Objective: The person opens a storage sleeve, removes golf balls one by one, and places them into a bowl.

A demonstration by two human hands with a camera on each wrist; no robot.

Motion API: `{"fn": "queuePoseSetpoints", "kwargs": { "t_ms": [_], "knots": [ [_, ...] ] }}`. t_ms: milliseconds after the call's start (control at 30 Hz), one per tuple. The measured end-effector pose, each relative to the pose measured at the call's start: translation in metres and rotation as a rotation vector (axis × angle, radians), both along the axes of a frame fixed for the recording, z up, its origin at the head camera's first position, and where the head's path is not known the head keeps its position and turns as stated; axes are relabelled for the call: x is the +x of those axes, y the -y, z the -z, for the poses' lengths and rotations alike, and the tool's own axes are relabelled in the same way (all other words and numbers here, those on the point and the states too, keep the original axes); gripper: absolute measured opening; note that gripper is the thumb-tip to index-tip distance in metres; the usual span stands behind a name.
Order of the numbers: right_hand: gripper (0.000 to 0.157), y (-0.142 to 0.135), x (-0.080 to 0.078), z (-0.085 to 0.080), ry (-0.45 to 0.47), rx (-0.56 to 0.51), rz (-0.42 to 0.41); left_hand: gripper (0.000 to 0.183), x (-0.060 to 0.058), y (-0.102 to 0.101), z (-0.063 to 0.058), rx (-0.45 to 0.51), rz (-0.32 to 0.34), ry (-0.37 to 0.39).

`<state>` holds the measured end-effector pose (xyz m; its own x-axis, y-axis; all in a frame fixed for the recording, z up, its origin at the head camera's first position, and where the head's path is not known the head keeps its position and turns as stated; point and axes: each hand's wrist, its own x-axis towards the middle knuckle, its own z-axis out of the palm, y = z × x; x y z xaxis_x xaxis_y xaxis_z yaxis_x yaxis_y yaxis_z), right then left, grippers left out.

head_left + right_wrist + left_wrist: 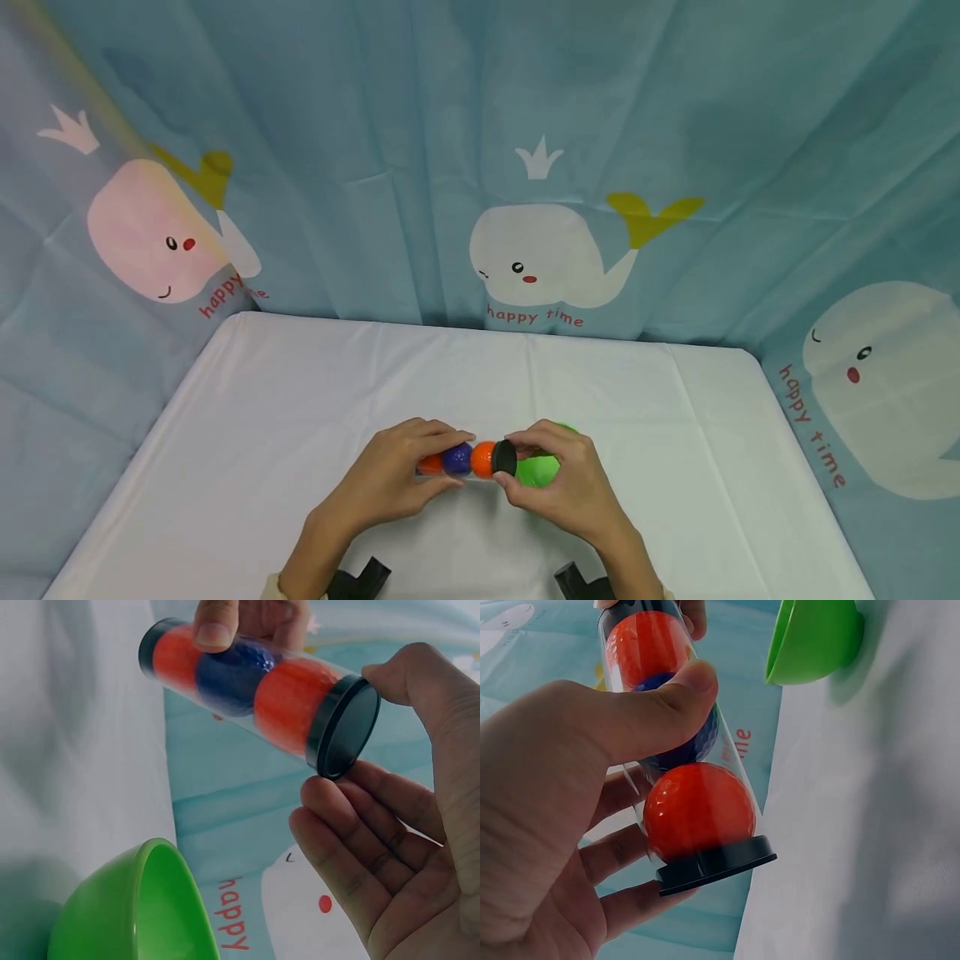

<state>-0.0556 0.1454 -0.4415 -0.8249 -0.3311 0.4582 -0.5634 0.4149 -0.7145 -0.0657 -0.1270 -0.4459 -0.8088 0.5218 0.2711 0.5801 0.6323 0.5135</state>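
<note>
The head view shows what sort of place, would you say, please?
Probably a makeshift tabletop booth: blue whale-print fabric lines three sides of a white-covered table.

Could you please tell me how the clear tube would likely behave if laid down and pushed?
The clear tube would probably roll, since its black end caps look round. It may be slightly slippery, given its glossy sheen. It is likely fairly stiff, as it looks straight and undented in the left hand.

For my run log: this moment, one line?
left hand: grips clear golf-ball tube | right hand: pinches black end cap | green bowl: on table
</note>
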Motion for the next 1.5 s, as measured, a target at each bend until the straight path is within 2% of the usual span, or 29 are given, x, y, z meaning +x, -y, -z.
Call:
{"fn": "queuePoseSetpoints", "kwargs": {
  "t_ms": [167,300,567,733,1000,1233,1500],
  "knots": [
    [0.029,0.001,0.001,-0.002,0.018,0.011,-0.001,0.056,-0.001,-0.001,0.0,0.008,-0.005,0.004],
    [0.035,0.002,0.003,-0.005,0.021,0.035,-0.008,0.056,-0.002,-0.002,-0.001,-0.003,-0.024,-0.022],
    [0.042,0.003,0.006,-0.012,-0.135,0.16,0.046,0.057,-0.003,-0.004,-0.004,-0.02,-0.027,-0.069],
    [0.043,0.004,0.007,-0.014,-0.183,0.199,0.069,0.058,-0.002,-0.005,-0.004,-0.023,-0.026,-0.075],
    [0.043,0.007,0.008,-0.011,-0.193,0.199,0.102,0.057,-0.001,-0.008,-0.001,-0.038,-0.035,-0.07],
    [0.044,0.016,0.011,-0.009,-0.231,0.271,0.164,0.059,0.0,-0.008,0.004,-0.039,-0.019,-0.128],
    [0.048,0.019,0.012,-0.009,-0.206,0.263,0.132,0.06,0.001,-0.006,0.004,-0.041,-0.026,-0.115]
  ]
}}
